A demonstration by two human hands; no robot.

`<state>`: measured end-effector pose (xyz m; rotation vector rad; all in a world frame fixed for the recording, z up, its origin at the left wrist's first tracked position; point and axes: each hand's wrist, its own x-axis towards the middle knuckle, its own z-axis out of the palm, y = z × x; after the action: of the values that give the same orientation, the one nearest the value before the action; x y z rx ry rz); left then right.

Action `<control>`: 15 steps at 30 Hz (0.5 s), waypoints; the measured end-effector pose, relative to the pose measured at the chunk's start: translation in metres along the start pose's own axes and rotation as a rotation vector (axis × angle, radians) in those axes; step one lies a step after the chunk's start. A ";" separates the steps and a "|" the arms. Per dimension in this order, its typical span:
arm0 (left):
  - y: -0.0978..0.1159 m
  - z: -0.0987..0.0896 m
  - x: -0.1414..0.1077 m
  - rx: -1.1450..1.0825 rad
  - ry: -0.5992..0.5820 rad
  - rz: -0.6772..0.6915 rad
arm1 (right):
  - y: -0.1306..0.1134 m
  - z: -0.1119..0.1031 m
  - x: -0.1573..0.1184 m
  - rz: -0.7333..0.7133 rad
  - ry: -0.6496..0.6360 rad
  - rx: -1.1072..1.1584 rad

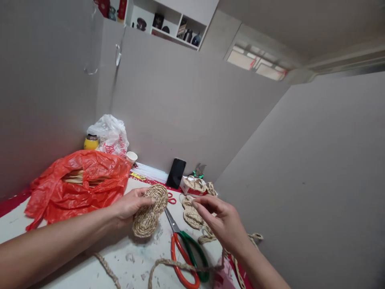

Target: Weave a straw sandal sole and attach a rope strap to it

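My left hand grips a woven straw shoe sole, coiled from braided cord, with the thumb on its top face. My right hand is apart from it to the right, thumb and forefinger pinched together; anything between them is too small to make out. Behind those fingertips lies a second woven straw piece of similar shape on the table. Between my hands are large scissors with one orange and one green handle. A braided straw cord crosses over the scissor handles.
A red plastic bag with dry husks fills the table's left. Behind it stand a yellow jar, a white plastic bag and a paper cup. A phone leans on the wall near green-handled pliers and a small box.
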<state>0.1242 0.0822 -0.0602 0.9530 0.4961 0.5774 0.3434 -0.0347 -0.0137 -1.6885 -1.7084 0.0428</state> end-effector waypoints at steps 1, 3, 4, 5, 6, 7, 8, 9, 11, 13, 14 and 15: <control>0.002 0.004 -0.004 0.020 -0.021 0.019 | -0.011 -0.006 -0.002 0.039 -0.013 0.074; 0.005 0.012 -0.013 0.065 -0.040 0.067 | -0.031 -0.016 -0.004 0.116 -0.077 0.213; 0.006 0.016 -0.018 0.087 -0.034 0.088 | -0.041 -0.019 -0.005 0.149 -0.117 0.268; 0.007 0.020 -0.021 0.107 -0.026 0.103 | -0.049 -0.022 -0.005 0.169 -0.153 0.300; 0.008 0.023 -0.025 0.124 -0.023 0.115 | -0.056 -0.024 -0.005 0.177 -0.180 0.313; 0.009 0.026 -0.027 0.140 -0.030 0.122 | -0.063 -0.025 -0.005 0.176 -0.197 0.311; 0.009 0.028 -0.030 0.156 -0.045 0.125 | -0.069 -0.026 -0.004 0.174 -0.207 0.303; 0.009 0.030 -0.032 0.170 -0.064 0.123 | -0.074 -0.027 -0.003 0.175 -0.213 0.293; 0.009 0.032 -0.035 0.188 -0.101 0.116 | -0.081 -0.028 -0.001 0.200 -0.226 0.277; 0.009 0.034 -0.038 0.196 -0.122 0.117 | -0.085 -0.029 0.000 0.242 -0.244 0.274; 0.009 0.034 -0.039 0.196 -0.125 0.122 | -0.087 -0.030 0.001 0.256 -0.255 0.274; 0.009 0.035 -0.040 0.198 -0.124 0.128 | -0.088 -0.029 0.001 0.267 -0.268 0.276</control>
<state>0.1138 0.0388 -0.0297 1.2085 0.3879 0.5880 0.2825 -0.0593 0.0522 -1.7449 -1.5640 0.6261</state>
